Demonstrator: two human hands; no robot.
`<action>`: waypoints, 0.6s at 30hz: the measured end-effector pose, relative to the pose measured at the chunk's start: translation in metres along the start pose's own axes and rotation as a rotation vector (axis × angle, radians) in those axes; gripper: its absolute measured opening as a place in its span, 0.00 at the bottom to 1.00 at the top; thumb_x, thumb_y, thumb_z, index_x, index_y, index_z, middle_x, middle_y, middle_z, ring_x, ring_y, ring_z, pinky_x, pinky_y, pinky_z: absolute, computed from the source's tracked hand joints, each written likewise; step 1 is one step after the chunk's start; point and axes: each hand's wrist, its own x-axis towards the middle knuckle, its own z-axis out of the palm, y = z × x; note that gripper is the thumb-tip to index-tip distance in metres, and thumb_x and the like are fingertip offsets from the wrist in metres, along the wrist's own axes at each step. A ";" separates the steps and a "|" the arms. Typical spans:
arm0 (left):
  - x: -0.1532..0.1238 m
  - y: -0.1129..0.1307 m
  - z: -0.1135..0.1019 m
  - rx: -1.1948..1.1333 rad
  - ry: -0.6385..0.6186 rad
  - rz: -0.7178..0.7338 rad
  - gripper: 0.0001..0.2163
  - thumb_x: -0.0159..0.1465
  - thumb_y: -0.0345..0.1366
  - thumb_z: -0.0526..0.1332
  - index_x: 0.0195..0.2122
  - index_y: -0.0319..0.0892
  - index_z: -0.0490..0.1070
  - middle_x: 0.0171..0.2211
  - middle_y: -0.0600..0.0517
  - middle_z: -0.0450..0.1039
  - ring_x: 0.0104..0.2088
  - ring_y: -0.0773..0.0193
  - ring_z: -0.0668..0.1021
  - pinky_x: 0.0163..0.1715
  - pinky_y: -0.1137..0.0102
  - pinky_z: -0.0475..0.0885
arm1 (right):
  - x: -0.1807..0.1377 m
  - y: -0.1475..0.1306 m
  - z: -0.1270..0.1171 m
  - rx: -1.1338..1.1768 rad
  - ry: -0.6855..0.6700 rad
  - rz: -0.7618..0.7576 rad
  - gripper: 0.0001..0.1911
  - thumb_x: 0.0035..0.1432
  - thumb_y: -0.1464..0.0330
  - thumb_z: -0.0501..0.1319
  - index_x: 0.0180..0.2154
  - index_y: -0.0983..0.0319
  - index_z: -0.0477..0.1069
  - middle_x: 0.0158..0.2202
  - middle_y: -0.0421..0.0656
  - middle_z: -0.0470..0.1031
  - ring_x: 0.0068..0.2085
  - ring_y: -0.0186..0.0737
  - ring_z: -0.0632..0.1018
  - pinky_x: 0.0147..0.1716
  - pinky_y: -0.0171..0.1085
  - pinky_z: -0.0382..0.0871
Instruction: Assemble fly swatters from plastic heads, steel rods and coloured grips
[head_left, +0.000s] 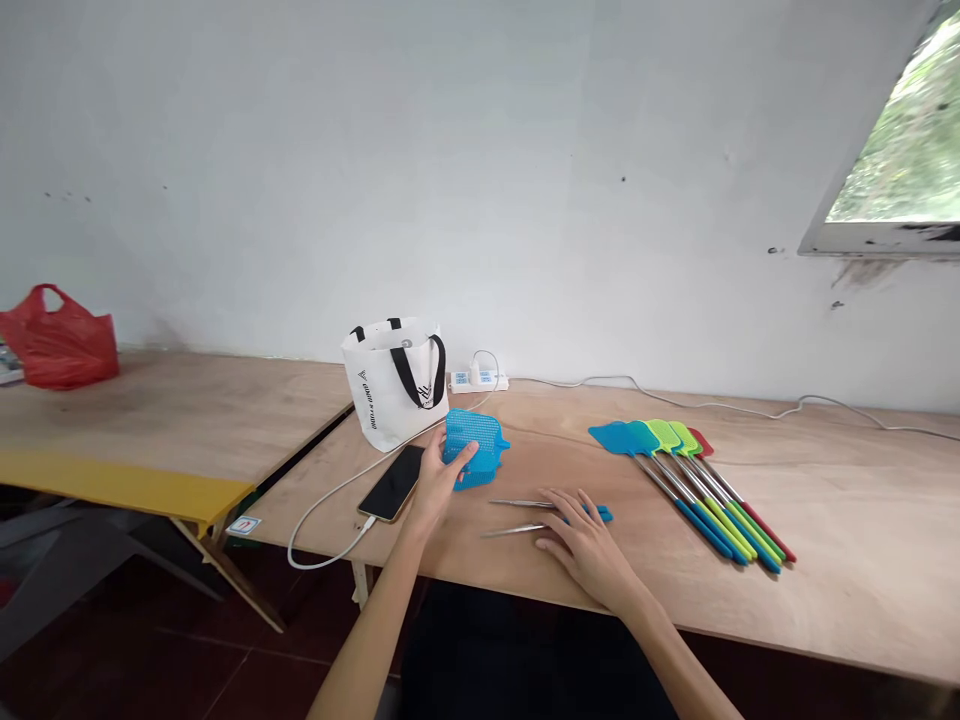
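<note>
My left hand [437,483] is closed on a blue mesh swatter head [474,447], which stands tilted on the wooden table [825,560]. My right hand [581,535] lies flat with fingers spread on two thin metal rods [517,516] with blue handles [602,514], pressing them to the table. The rods point left toward the swatter head.
Several finished fly swatters [697,485] in blue, green and red lie in a row to the right. A phone [391,482] on a white cable lies left of my hand. A white tote bag [395,382] and a power strip [478,380] stand behind. A red plastic bag [60,338] sits far left.
</note>
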 end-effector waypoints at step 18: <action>-0.010 0.006 0.011 -0.067 -0.109 -0.131 0.25 0.58 0.48 0.71 0.53 0.43 0.70 0.36 0.50 0.79 0.26 0.60 0.81 0.20 0.70 0.77 | 0.000 0.018 -0.033 0.270 0.193 0.238 0.23 0.73 0.60 0.45 0.63 0.50 0.67 0.39 0.44 0.75 0.37 0.40 0.78 0.36 0.36 0.74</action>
